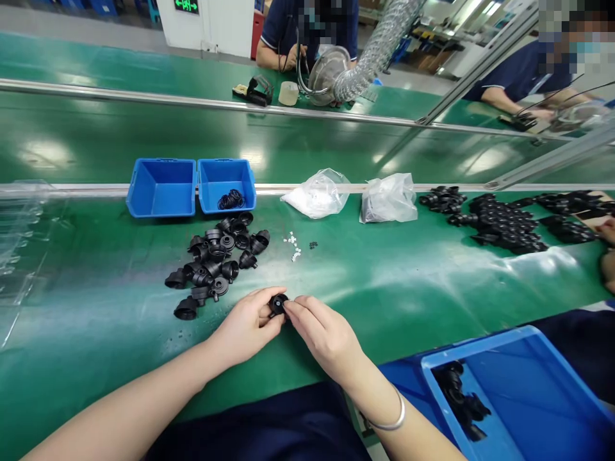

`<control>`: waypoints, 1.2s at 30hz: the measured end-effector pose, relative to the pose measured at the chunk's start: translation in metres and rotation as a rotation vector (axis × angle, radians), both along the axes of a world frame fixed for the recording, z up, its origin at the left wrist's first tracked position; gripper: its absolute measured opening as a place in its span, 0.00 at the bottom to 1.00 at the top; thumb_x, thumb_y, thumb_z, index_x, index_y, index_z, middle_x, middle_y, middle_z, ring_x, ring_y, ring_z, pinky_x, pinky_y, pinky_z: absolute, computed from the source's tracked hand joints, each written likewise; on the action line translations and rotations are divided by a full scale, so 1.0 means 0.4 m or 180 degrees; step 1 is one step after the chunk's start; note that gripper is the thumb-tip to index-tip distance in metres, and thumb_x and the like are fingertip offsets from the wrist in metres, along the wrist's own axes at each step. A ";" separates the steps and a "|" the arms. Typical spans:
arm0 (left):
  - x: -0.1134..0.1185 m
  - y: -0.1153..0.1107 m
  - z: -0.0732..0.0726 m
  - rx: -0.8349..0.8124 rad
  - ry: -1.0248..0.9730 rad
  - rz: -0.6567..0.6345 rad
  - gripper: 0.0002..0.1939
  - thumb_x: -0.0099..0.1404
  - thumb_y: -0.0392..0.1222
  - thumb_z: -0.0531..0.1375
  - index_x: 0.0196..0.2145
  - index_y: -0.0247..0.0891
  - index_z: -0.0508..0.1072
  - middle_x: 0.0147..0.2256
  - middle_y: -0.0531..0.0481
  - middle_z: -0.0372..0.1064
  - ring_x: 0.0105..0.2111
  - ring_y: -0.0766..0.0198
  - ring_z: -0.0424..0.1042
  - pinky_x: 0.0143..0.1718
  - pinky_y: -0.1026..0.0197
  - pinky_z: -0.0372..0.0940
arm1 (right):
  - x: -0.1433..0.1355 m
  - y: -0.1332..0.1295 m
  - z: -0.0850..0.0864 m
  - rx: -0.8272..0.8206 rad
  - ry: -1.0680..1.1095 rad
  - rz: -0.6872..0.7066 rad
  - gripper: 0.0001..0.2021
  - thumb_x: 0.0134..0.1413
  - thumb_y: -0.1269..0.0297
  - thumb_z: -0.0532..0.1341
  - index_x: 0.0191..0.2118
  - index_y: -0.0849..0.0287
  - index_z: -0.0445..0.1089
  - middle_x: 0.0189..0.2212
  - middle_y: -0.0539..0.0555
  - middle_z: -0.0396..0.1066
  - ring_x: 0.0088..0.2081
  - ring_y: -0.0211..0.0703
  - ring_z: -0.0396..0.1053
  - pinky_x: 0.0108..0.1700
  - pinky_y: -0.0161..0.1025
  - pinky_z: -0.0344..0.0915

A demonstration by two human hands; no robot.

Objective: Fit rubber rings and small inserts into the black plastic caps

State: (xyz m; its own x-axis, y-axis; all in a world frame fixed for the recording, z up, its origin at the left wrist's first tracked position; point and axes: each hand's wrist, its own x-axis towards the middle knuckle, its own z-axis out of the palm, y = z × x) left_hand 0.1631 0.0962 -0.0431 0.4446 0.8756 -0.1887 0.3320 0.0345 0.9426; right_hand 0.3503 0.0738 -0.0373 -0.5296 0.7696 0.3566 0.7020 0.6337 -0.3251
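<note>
The left hand (250, 328) is clamped on a black cup (278, 303), thumb on the near side and fingers curled around its left. The right hand (329, 336) has its fingertips against the cup's right edge; whether they pinch it or only press, I cannot tell. The cup is held above the near middle of the green table (398, 301), in front of the person. Its round mouth points up toward the head camera, showing a small pale spot inside. Its long axis therefore runs roughly along the line of sight, strongly foreshortened; the exact tilt is unclear, and the hands cover much of its outside.

Left of and beyond the hands lies a pile (211, 256) of similar black parts, pointing various ways. Straight beyond the cup are white bits (292, 239), with black bits (313, 244) just to their right. Farther back stand two blue bins, the right bin (209, 186) holding black rings (231, 200). A blue crate (552, 397) with black parts is at the near right.
</note>
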 end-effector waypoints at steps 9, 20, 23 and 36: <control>-0.001 -0.004 0.005 0.0097 -0.0030 -0.0034 0.25 0.59 0.34 0.54 0.56 0.37 0.65 0.27 0.56 0.58 0.21 0.69 0.55 0.28 0.62 0.61 | -0.020 0.012 0.041 0.0571 -0.0714 0.0263 0.14 0.65 0.76 0.49 0.47 0.67 0.71 0.34 0.63 0.72 0.35 0.48 0.72 0.36 0.44 0.73; -0.011 0.014 0.003 -0.0767 -0.0589 0.0025 0.26 0.61 0.40 0.55 0.57 0.34 0.64 0.18 0.62 0.49 0.18 0.70 0.49 0.21 0.65 0.47 | -0.016 -0.007 0.032 0.0382 -0.1120 0.0362 0.19 0.63 0.77 0.51 0.58 0.73 0.62 0.42 0.67 0.70 0.42 0.53 0.69 0.43 0.48 0.73; -0.012 0.015 0.004 -0.0835 -0.0669 0.0071 0.26 0.61 0.40 0.55 0.57 0.34 0.63 0.18 0.62 0.49 0.18 0.70 0.49 0.21 0.65 0.47 | -0.011 -0.015 0.015 0.0281 -0.1172 0.0342 0.21 0.62 0.78 0.52 0.60 0.76 0.58 0.45 0.68 0.68 0.44 0.54 0.67 0.44 0.48 0.72; -0.012 0.010 -0.006 -0.0609 -0.0576 0.0025 0.27 0.61 0.39 0.56 0.58 0.34 0.63 0.19 0.61 0.50 0.20 0.70 0.50 0.22 0.65 0.49 | -0.016 -0.004 0.027 0.0159 -0.1356 0.0382 0.22 0.60 0.79 0.50 0.60 0.76 0.59 0.43 0.67 0.68 0.37 0.50 0.66 0.38 0.48 0.73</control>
